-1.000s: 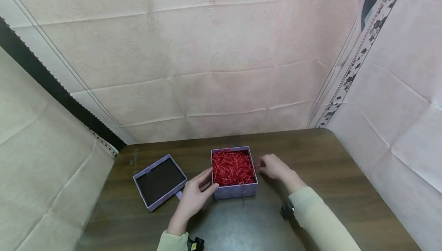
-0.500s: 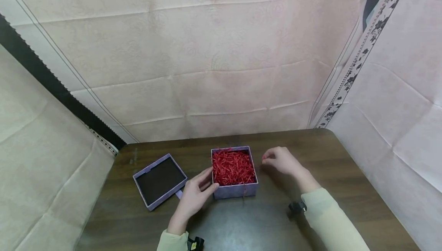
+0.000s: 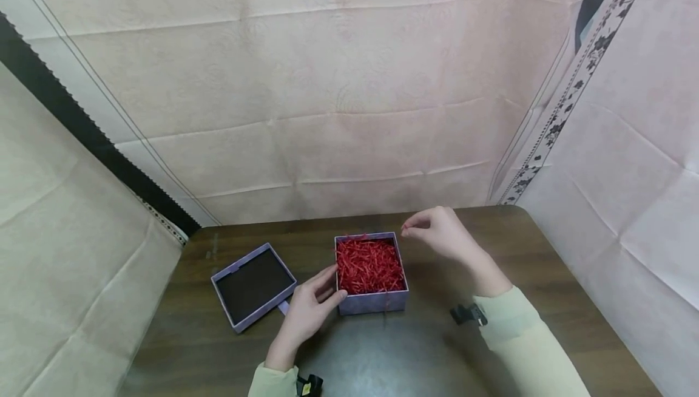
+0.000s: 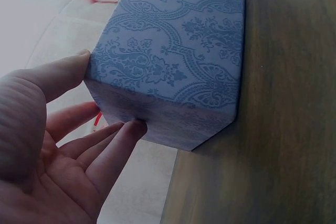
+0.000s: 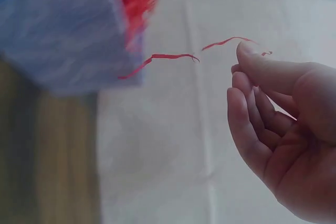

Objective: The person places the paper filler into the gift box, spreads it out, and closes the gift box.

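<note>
A lavender patterned box [image 3: 373, 305] stands without its lid on the table, filled with red shredded paper [image 3: 368, 266]. My left hand [image 3: 306, 311] holds the box by its near left corner, thumb at the corner and fingertips against the left side; the left wrist view shows this grip on the box [image 4: 173, 51]. Above the table, just beyond the box's far right corner, my right hand [image 3: 445, 236] pinches a thin red paper strip [image 5: 226, 41] between thumb and finger. Another red strip [image 5: 157, 57] appears apart from the hand, beside the box.
The box lid [image 3: 254, 288] lies tilted to the left of the box, its black inside facing up, with a small lavender tab [image 3: 283, 307] at its edge. Pale cloth [image 3: 349, 111] hangs behind the brown wooden table [image 3: 437, 348] and on both sides.
My right hand has moved from the box's right side, first rightward, then up and away toward the table's far edge, carrying the red strip. The left hand and box have stayed put.
</note>
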Demonstrator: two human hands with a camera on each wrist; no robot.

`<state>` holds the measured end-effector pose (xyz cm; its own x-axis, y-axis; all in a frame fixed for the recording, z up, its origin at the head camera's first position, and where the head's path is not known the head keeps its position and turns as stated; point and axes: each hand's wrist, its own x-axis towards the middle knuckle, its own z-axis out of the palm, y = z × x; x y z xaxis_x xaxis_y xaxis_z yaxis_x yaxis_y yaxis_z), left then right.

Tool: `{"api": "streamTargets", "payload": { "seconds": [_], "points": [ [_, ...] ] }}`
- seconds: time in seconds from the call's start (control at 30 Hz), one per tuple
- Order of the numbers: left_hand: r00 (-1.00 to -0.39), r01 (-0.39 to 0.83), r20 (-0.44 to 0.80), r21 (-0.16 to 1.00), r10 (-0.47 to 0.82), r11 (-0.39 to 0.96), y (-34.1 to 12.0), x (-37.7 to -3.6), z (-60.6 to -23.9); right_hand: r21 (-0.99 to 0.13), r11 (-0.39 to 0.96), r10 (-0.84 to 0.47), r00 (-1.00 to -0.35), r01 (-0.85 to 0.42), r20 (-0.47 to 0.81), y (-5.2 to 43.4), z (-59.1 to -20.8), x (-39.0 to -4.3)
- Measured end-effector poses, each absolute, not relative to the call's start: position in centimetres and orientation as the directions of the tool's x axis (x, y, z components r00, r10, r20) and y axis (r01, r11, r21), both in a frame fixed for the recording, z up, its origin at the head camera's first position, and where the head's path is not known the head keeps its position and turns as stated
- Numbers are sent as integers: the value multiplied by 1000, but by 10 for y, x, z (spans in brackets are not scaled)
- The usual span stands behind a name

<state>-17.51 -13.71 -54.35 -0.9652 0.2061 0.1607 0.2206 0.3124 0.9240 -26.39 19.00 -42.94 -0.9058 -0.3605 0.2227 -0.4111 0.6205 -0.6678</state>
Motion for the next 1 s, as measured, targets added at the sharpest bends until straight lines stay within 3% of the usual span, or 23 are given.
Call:
{"api": "streamTargets", "payload": {
  "seconds": [0.23, 0.43, 0.53, 0.77, 1.0],
  "points": [
    [-963, 220, 159, 929, 215, 299, -136, -174, -541, -653, 601, -423, -877, -460, 228, 159, -418, -261],
    [-962, 220, 155, 928, 224, 302, -136, -174, -539, -630, 610, -640, -768, -481, -34, 149, -439, -256],
    [-962, 222, 156, 926, 224, 306, -136, -174, -538, -654, 586, -693, -715, -479, -97, 148, -446, -253],
    [-957, 241, 174, 921, 231, 306, -137, -175, -537, -633, 561, -736, -672, -533, -86, 139, -456, -251],
    [-960, 228, 162, 925, 228, 303, -138, -175, -539, -532, 608, -725, -685, -589, -70, 124, -466, -255]
  ]
}}
